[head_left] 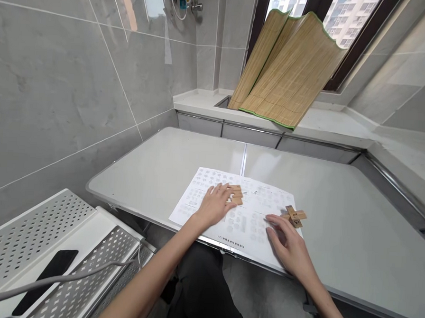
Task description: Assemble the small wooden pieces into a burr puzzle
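Note:
A printed instruction sheet (252, 208) lies on the grey folding table (331, 203) in front of me. My left hand (215, 205) rests flat on the sheet, its fingertips touching a small pile of loose wooden puzzle pieces (236, 194). My right hand (288, 243) lies palm down on the sheet's right part, fingers spread, holding nothing. Just beyond its fingertips sits a crossed wooden puzzle assembly (295, 215) at the sheet's right edge.
A rolled-open bamboo mat (288, 68) leans against the window on the ledge behind the table. A white perforated metal shelf (40, 245) stands at lower left with a black phone (46, 273) and a grey cable on it. Tiled walls close in on the left.

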Demonstrator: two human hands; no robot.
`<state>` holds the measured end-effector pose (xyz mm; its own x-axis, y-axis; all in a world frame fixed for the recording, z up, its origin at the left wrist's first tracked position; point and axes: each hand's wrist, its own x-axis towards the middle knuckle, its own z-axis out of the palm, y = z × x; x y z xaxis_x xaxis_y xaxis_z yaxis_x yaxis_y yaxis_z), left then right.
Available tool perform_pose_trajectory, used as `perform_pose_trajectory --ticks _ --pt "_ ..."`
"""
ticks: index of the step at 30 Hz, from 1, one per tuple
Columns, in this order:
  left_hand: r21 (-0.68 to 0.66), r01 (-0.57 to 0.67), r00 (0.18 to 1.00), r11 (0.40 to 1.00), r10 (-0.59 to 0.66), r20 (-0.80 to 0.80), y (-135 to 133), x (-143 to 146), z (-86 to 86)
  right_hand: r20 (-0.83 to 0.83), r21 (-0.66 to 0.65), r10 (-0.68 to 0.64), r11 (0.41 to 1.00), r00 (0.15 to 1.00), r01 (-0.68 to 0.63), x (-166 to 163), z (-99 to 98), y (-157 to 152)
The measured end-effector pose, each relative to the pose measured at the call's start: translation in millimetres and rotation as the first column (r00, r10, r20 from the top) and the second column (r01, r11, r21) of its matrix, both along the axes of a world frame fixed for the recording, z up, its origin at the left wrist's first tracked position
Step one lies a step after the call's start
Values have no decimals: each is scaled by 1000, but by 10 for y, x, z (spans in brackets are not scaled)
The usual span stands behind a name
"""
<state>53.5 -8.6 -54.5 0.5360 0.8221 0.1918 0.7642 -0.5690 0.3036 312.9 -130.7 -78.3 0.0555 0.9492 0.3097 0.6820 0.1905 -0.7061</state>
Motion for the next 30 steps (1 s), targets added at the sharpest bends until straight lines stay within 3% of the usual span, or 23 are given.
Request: perform_pose_trajectory --ticks 6,13,18,22,25,30 --pt "7 -353 935 936 353 -39 374 -467 -51 24 -22 24 999 999 -24 11 -2 0" --pt "42 -381 925 924 381 13 433 -620 -44 7 -3 26 1000 1000 -26 -21 17 -16" --pt "177 -223 970 959 200 138 219 -647 36 -11 66 -44 997 999 45 46 98 -115" --pt "226 -63 981 972 20 191 10 -618 117 -18 86 -328 941 944 329 279 159 -113" --pt "226 1 973 974 -54 226 -119 -515 132 -29 -4 -436 900 899 436 435 185 -35" --pt "177 98 948 979 -145 282 -319 -266 145 84 -198 -395 893 915 403 469 181 108"
